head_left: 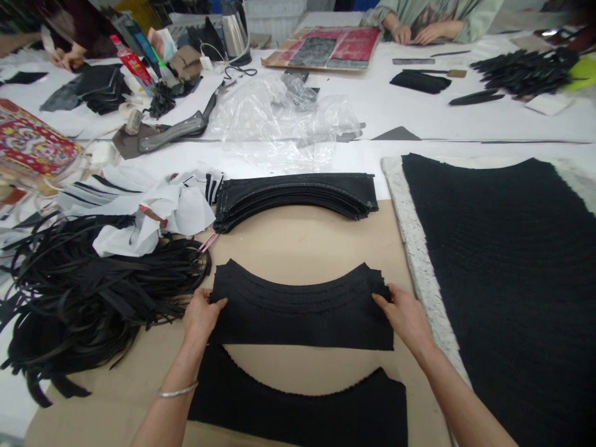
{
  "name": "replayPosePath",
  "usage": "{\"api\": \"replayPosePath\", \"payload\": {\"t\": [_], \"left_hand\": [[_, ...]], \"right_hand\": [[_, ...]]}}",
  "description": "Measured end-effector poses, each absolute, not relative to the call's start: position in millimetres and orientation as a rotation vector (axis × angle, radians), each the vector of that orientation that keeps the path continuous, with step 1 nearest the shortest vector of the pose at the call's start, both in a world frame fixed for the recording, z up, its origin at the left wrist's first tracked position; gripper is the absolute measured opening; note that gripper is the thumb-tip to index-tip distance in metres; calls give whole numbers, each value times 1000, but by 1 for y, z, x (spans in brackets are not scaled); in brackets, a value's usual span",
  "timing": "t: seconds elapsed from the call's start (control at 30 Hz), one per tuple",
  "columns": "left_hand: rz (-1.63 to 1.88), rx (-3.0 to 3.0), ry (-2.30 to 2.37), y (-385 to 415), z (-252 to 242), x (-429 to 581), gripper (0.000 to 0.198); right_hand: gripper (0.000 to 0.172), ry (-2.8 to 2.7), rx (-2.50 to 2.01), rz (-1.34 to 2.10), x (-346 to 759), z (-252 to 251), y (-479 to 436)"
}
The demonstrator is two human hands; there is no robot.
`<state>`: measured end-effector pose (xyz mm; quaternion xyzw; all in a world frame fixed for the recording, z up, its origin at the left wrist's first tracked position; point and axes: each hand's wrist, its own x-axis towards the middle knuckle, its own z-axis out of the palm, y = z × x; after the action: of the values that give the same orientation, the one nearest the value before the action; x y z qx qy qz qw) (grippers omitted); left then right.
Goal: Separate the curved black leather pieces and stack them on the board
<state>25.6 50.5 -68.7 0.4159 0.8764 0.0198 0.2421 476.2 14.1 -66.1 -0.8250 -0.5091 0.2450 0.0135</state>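
Toward the near edge of the table (pixel 456 124), a black fabric piece (pixel 298 416) lies on brown paper (pixel 302 245). Just beyond it, the left hand (pixel 202 313) and right hand (pixel 405 313), well apart, pinch opposite ends of a black curved panel (pixel 298 323), thumbs on top, forearms angling inward. The step looks like positioning this panel; the next move would call for even grip at both ends. Farther on sits a stack of curved panels (pixel 298 192); a co-worker's hands (pixel 421 32) rest near the far edge.
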Motion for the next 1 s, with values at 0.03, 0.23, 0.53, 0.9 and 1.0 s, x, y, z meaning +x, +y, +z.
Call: {"api": "replayPosePath", "payload": {"t": [0.03, 0.23, 0.53, 0.9, 1.0], "left_hand": [[51, 1134, 2399, 51, -68, 26, 33], [20, 1128, 2421, 51, -64, 30, 32], [-17, 1132, 2431, 54, -64, 28, 33], [-82, 1159, 2344, 54, -55, 32, 22], [-52, 1142, 2333, 54, -55, 33, 21]], "right_hand": [[27, -1585, -2574, 762, 476, -66, 14], [25, -1560, -2581, 774, 474, -65, 11], [42, -1521, -2461, 523, 475, -72, 6], [40, -1931, -2327, 473, 491, -71, 39], [27, -1921, -2327, 510, 491, -69, 41]]}}
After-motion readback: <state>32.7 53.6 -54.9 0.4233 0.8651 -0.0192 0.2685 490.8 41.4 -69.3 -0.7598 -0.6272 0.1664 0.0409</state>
